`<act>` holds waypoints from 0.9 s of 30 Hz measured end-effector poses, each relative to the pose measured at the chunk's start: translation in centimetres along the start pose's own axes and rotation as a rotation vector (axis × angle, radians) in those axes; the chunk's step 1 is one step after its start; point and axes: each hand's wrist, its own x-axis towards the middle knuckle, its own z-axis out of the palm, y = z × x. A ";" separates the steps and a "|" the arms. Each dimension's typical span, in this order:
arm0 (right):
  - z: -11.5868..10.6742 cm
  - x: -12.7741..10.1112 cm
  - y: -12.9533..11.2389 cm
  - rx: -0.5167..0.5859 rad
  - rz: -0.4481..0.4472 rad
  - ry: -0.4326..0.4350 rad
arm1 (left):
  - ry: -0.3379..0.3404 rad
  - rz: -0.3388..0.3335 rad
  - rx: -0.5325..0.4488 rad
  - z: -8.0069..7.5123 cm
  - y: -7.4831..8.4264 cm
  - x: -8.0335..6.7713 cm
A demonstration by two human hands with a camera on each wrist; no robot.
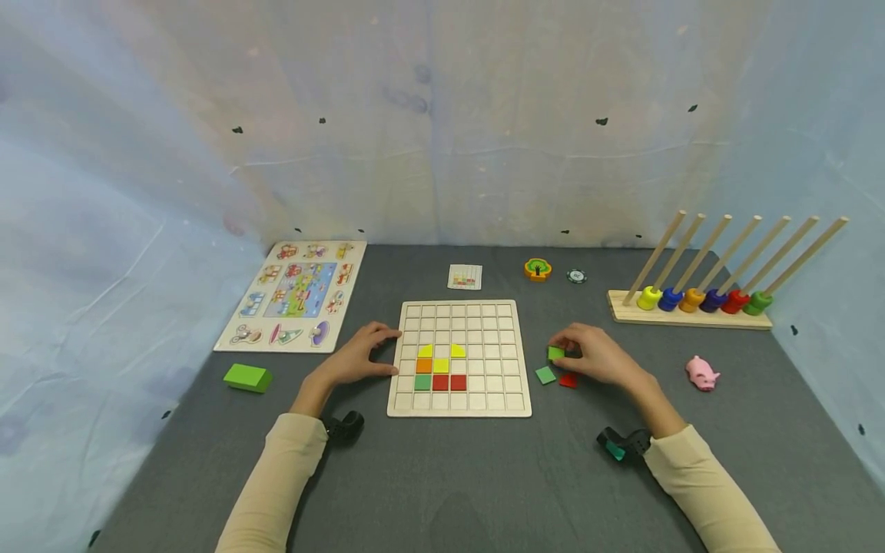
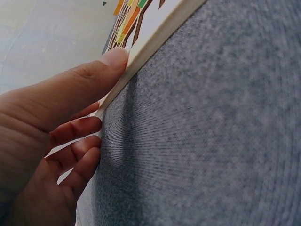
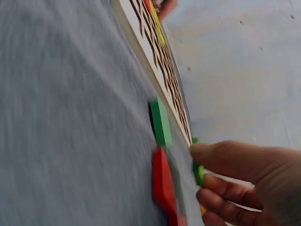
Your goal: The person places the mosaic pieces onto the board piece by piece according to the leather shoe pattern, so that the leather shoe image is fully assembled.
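Observation:
A wooden grid board [image 1: 459,399] lies in the middle of the grey table, with yellow, orange, green and red tiles in its lower rows. My left hand [image 1: 362,353] rests against the board's left edge [image 2: 141,52], thumb [image 2: 94,75] pressed on the rim. My right hand [image 1: 596,355] is right of the board and pinches a small green tile [image 1: 556,352] [image 3: 198,172] between thumb and fingers. A darker green tile [image 1: 545,375] [image 3: 161,123] and a red tile [image 1: 568,380] [image 3: 163,183] lie flat on the table just beside that hand.
A picture peg puzzle [image 1: 293,293] lies at the back left, a green block [image 1: 247,377] in front of it. A small pattern card [image 1: 465,276], a tree piece [image 1: 537,269] and a round token [image 1: 577,276] sit behind the board. A ring-and-rod rack [image 1: 691,303] and a pink pig [image 1: 702,372] are at right.

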 end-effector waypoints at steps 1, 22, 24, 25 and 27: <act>0.2 0.2 -0.4 0.007 -0.014 0.010 | 0.002 0.000 -0.002 0.0 0.0 0.0; 6.1 4.0 -6.9 0.145 -0.313 -0.025 | 0.007 0.023 -0.001 -0.1 0.2 -0.2; 6.4 4.1 -7.0 0.135 -0.333 -0.012 | 0.008 0.023 0.001 -0.1 0.2 -0.2; 6.6 4.2 -7.1 0.135 -0.343 -0.009 | 0.008 0.022 0.004 -0.1 0.2 -0.2; 6.7 4.2 -7.1 0.133 -0.363 -0.006 | 0.004 0.013 0.003 0.0 0.2 -0.1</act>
